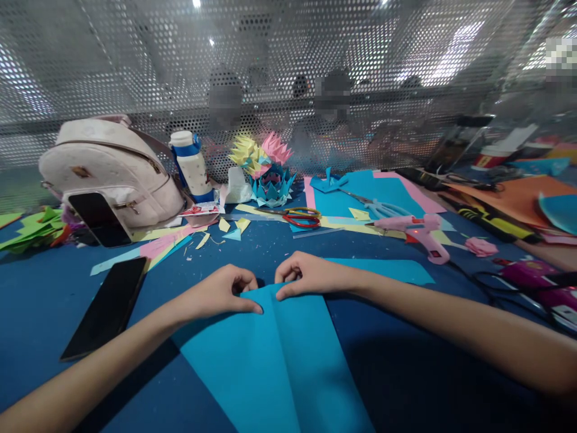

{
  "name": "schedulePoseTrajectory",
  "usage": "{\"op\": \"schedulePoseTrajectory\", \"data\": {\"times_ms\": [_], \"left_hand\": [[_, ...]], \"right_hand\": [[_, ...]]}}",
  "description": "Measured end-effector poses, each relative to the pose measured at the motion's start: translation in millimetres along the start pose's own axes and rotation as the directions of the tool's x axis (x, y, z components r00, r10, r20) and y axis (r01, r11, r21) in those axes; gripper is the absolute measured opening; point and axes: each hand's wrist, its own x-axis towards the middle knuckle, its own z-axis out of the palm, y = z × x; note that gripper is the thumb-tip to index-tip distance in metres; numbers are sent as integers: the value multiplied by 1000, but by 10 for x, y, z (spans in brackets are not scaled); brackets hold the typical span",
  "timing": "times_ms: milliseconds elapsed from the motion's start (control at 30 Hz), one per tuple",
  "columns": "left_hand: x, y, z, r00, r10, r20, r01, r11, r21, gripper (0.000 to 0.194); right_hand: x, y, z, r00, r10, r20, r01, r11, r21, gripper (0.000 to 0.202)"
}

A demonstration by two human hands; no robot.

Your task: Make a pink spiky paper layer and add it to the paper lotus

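Observation:
A large sheet of blue paper point(270, 355) spreads toward me over the dark blue table, with a crease running down its middle. At its far edge my left hand point(232, 291) pinches the paper, thumb on top and fingers curled behind. Just right of the crease, my right hand point(304, 276) grips the same edge in the same way. The two hands are a short gap apart. Beyond the right forearm lies another strip of blue paper point(383, 269), partly covered by that arm.
Behind the hands are red-and-yellow scissors point(303, 216), paper scraps point(232, 234), a pink glue gun point(419, 231) and folded paper flowers point(270, 186). A black phone point(108, 307) lies at left, near a white backpack point(112, 168) and a bottle point(192, 165). A perforated metal screen point(279, 60) stands behind.

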Motion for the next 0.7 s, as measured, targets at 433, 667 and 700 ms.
{"op": "schedulePoseTrajectory", "data": {"times_ms": [433,667,700], "left_hand": [[-7,-81,65,999,26,-38,-28,999,-44,47],[-8,-123,61,997,40,-64,-43,998,-49,47],[-7,-129,48,997,42,-66,-45,998,-43,45]], "right_hand": [[21,79,-26,999,29,-37,-30,999,-25,38],[33,94,-27,998,42,-53,-42,999,-9,37],[35,87,-34,998,32,-63,-32,999,-11,37]]}}
